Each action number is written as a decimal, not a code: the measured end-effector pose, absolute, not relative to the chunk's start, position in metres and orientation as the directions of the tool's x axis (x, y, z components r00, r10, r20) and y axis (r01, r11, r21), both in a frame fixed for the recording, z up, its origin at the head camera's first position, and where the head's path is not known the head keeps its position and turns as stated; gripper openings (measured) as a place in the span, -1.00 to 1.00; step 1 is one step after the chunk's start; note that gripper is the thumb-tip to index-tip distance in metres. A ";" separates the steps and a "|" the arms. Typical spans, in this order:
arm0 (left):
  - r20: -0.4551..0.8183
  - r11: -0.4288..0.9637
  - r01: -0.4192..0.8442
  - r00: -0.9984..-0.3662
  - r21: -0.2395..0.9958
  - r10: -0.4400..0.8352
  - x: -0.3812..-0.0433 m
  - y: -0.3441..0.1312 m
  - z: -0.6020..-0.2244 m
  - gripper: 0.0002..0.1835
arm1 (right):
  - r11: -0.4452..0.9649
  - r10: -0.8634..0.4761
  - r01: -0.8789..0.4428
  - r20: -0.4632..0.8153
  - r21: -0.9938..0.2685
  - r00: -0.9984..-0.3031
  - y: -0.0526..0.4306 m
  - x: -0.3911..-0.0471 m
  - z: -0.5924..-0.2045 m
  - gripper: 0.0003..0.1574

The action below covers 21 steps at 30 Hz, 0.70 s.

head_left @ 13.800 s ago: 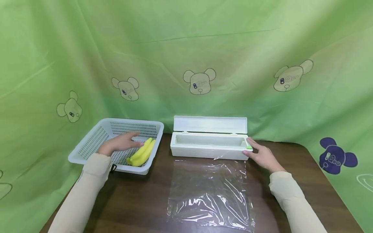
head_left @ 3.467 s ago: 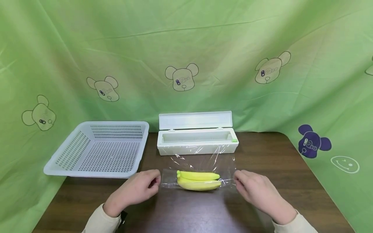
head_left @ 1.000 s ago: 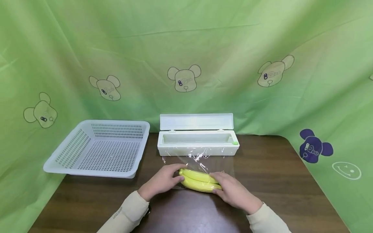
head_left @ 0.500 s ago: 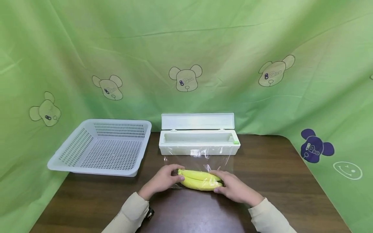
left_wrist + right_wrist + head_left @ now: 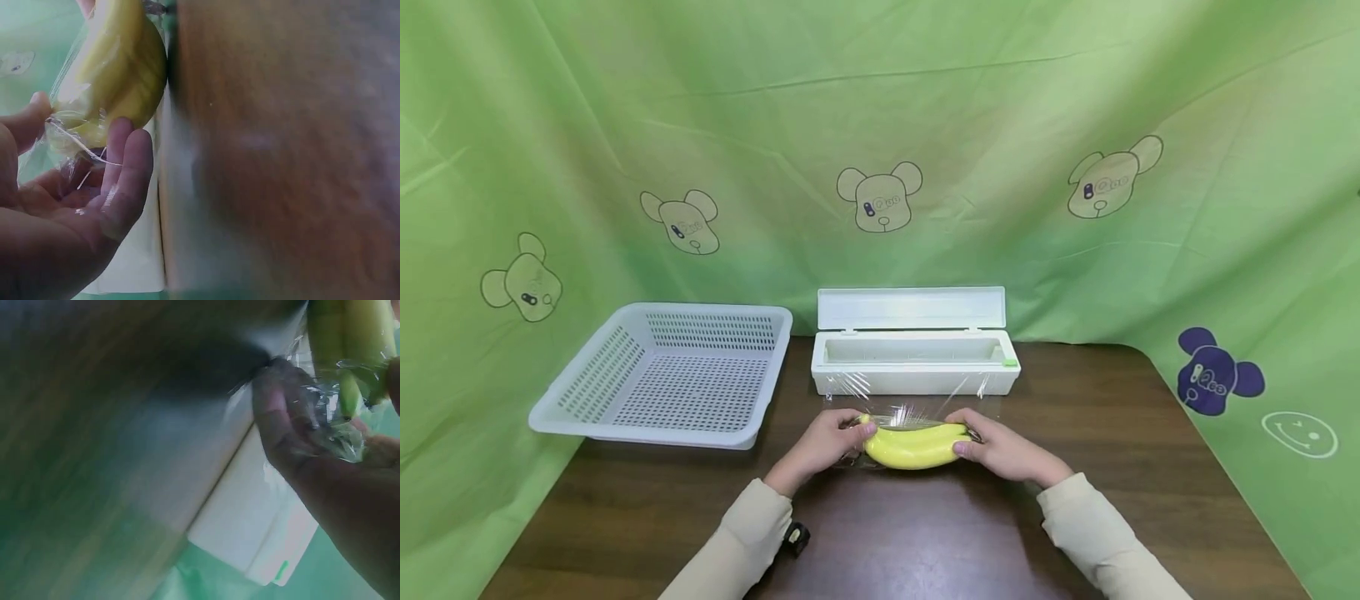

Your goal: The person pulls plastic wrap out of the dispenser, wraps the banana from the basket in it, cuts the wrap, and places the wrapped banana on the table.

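Note:
Both hands hold the yellow bananas (image 5: 914,447), which are covered in clear cling film (image 5: 901,414). In the head view my left hand (image 5: 820,446) grips their left end, thumb on the near side. The left wrist view shows film bunched between the thumb and curled fingers of the left hand (image 5: 81,206), around the bananas (image 5: 119,69). At the right end my right hand (image 5: 1003,448) holds them the same way. Crumpled film (image 5: 344,434) lies by the right fingers in the right wrist view. Film stretches from the bananas to the white dispenser box (image 5: 917,383) behind.
The box's lid (image 5: 912,308) stands raised, and a small green slider (image 5: 1010,362) sits at its right end. A white plastic basket (image 5: 662,435) stands at the left of the brown table (image 5: 917,542). A green curtain (image 5: 760,125) hangs behind.
The bananas came from the basket onto the film, whose near edge was folded over them. Over the last second, both hands turned the wrapped bananas over and moved them slightly toward the box.

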<state>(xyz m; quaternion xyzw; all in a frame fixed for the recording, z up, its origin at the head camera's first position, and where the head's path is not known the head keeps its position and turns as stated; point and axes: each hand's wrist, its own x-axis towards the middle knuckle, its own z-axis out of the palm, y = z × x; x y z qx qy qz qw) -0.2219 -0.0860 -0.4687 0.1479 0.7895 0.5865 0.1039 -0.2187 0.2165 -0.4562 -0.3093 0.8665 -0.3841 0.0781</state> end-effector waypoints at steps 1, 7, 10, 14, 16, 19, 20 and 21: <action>-0.002 0.253 0.092 -0.937 0.963 0.349 -0.223 -0.085 -0.469 -0.69 | 0.502 -0.595 -0.467 0.100 -0.728 -0.797 0.217 -0.222 -0.457 -0.64; -0.095 0.209 -0.034 -0.952 0.977 0.291 -0.232 -0.082 -0.469 -0.62 | 0.461 -0.561 -0.348 0.036 -0.816 -0.827 0.215 -0.236 -0.458 -0.69; -0.115 0.214 -0.058 -0.958 0.975 0.263 -0.237 -0.080 -0.469 -0.58 | 0.455 -0.518 -0.276 0.001 -0.846 -0.855 0.211 -0.243 -0.457 -0.69; -0.135 0.276 -0.070 -0.965 0.959 0.224 -0.246 -0.078 -0.467 -0.52 | 0.470 -0.453 -0.211 -0.029 -0.857 -0.891 0.205 -0.251 -0.456 -0.66; -0.145 0.333 -0.070 -0.968 0.940 0.205 -0.252 -0.078 -0.466 -0.49 | 0.491 -0.418 -0.174 -0.056 -0.854 -0.907 0.203 -0.253 -0.456 -0.61; -0.151 0.418 -0.055 -0.968 0.907 0.199 -0.259 -0.077 -0.465 -0.43 | 0.522 -0.377 -0.119 -0.103 -0.844 -0.920 0.200 -0.257 -0.455 -0.53; -0.147 0.441 -0.044 -0.968 0.896 0.202 -0.262 -0.077 -0.466 -0.41 | 0.541 -0.364 -0.110 -0.114 -0.834 -0.924 0.199 -0.258 -0.455 -0.52; -0.144 0.463 -0.033 -0.968 0.886 0.206 -0.264 -0.078 -0.465 -0.39 | 0.558 -0.354 -0.107 -0.119 -0.823 -0.928 0.199 -0.259 -0.454 -0.50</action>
